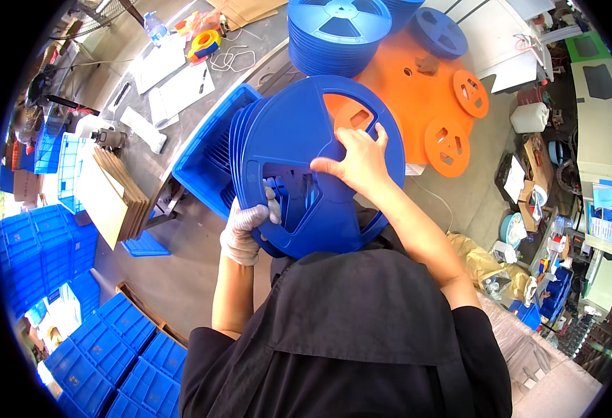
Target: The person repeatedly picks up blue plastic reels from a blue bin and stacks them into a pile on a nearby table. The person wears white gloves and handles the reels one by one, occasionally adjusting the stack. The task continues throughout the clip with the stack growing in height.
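Upright in front of my body is a stack of blue plastic reel discs [268,143] with large cut-out windows. My left hand [245,226], in a whitish glove, grips the stack at its lower left, fingers hooked into a window of the front disc. Over the front disc's right side, my bare right hand [360,164] has its fingers spread around the upper window, the thumb near the disc's middle. Behind the discs, a blue plastic bin [198,164] holds several more discs on edge.
An orange round table [403,76] carries tall stacks of blue reels [337,52] and orange discs [448,148]. At left are a grey desk [240,80] with papers and tape, leaning cardboard sheets [104,202] and blue crates [104,341]. A yellowish plastic bag [480,261] lies at right.
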### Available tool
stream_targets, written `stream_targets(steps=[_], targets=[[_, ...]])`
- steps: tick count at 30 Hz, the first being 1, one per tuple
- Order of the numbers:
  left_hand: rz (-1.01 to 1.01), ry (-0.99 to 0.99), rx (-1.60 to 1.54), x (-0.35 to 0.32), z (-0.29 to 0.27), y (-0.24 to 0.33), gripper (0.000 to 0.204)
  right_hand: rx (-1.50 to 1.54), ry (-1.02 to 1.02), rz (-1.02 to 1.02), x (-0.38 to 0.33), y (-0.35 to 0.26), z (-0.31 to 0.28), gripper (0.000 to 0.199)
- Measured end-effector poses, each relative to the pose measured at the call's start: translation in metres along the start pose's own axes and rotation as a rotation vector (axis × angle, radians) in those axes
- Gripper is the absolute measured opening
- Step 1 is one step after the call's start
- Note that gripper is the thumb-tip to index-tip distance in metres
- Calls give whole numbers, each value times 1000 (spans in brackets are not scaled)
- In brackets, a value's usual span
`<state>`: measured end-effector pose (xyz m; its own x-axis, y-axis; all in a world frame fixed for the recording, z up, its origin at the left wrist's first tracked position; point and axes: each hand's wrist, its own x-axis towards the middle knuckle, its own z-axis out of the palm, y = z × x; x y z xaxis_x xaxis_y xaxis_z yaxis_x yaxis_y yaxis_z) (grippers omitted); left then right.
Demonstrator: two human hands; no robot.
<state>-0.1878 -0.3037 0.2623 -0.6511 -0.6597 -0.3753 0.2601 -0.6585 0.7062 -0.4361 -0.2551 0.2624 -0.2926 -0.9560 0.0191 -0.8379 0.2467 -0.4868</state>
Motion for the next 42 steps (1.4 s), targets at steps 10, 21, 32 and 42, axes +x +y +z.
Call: stream_targets(steps=[10, 21, 32, 42], targets=[[-41, 49, -24, -4, 2, 2, 55, 249, 153, 57, 7, 6, 9, 62], [-9, 2, -14, -2, 6, 0, 53, 300, -43, 97, 20, 6, -5, 55], [-16, 6, -77, 8, 0, -7, 49, 113, -346, 137, 19, 17, -19, 38], [95, -112, -508, 20, -51, -29, 37, 748, 374, 426, -55, 121, -13, 76]])
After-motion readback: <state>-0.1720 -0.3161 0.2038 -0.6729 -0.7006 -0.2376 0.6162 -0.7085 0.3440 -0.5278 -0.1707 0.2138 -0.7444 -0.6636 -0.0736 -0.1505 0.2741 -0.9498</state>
